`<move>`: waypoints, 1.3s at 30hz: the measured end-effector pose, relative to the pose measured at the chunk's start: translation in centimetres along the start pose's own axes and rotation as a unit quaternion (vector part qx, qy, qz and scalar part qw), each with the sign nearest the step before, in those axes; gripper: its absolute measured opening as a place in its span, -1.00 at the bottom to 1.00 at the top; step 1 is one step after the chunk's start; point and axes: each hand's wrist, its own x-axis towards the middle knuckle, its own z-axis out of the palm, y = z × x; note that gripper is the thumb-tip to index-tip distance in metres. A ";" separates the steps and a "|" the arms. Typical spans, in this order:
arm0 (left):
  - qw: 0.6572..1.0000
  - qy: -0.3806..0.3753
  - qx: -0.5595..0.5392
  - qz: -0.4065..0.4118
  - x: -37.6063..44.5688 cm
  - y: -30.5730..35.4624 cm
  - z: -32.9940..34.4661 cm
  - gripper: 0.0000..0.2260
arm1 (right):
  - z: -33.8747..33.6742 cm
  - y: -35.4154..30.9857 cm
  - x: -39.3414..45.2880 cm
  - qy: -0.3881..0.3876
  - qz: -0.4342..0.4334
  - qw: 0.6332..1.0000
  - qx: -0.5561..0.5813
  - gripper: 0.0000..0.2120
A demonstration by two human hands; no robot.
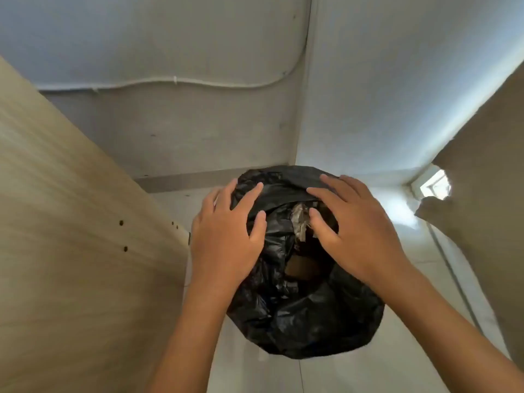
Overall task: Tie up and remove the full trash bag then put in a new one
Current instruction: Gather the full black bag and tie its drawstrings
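Head view, setting: you look down into a corner where two pale walls (215,52) meet, onto a light floor (354,373).

Head view, trash bag (306,307): a black plastic bag stands on the floor in that corner, directly under your hands and between your forearms. Its mouth is untied and gapes at the top, the plastic crumpled around the rim (whether a bin sits inside it, you cannot tell).

Head view, contents: through the opening you see crinkled silvery waste (300,219) near the far side and a brown piece (303,268) lower down; what either is cannot be made out.

Head view, left hand (224,236): it lies over the left side of the bag's top, fingers straight and spread apart, the fingertips touching the black plastic at the rim. Nothing is pinched or gathered in it.

Head view, right hand (357,222): it lies over the right side of the bag's top, fingers likewise extended and apart, the tips reaching over the far edge of the opening and resting on the plastic. No grip is closed.

Head view, left edge: a light wooden panel (71,222) with small drilled holes rises beside the bag, just beside your left wrist.

Head view, back wall: a white cable (175,80) runs along it in a loose wave.

Head view, right edge: a beige curtain (482,180) hangs there, well apart from the bag.
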 end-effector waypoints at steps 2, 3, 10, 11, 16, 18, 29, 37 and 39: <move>1.000 0.023 -0.008 0.005 0.6 -0.9 1.1 -0.55 | 1.6 0.5 0.9 0.004 -0.028 1.000 0.000 -0.60; 0.999 0.042 -0.003 0.011 0.6 -1.3 1.7 -0.56 | 2.4 0.7 1.2 0.009 -0.041 0.999 0.000 -0.60; 0.987 0.135 -0.027 0.086 4.9 -2.3 2.1 -0.69 | 4.2 2.6 5.8 0.070 -0.105 0.992 -0.003 -0.63; 0.989 0.110 -0.037 0.094 6.0 -2.5 2.4 -0.70 | 4.6 3.0 6.7 0.054 -0.100 0.993 -0.002 -0.62; 0.998 -0.027 0.023 0.046 7.2 -4.0 6.2 -0.61 | 7.2 4.5 7.1 -0.045 -0.032 0.998 0.003 -0.59; 0.998 0.053 0.024 0.023 7.4 -3.9 6.2 -0.69 | 6.5 4.2 6.8 -0.011 -0.015 1.000 -0.001 -0.65; 0.994 0.069 0.015 0.084 6.4 -2.8 5.4 -0.69 | 5.2 5.9 6.0 -0.032 -0.036 0.998 0.035 -0.62; 0.993 0.029 -0.006 0.112 3.2 -2.1 3.0 -0.91 | 3.5 5.3 4.3 -0.028 -0.043 0.998 -0.035 -0.69; 0.991 -0.037 -0.077 0.102 2.6 -2.1 2.9 -0.90 | 2.7 4.9 3.3 -0.052 -0.060 0.995 -0.057 -0.78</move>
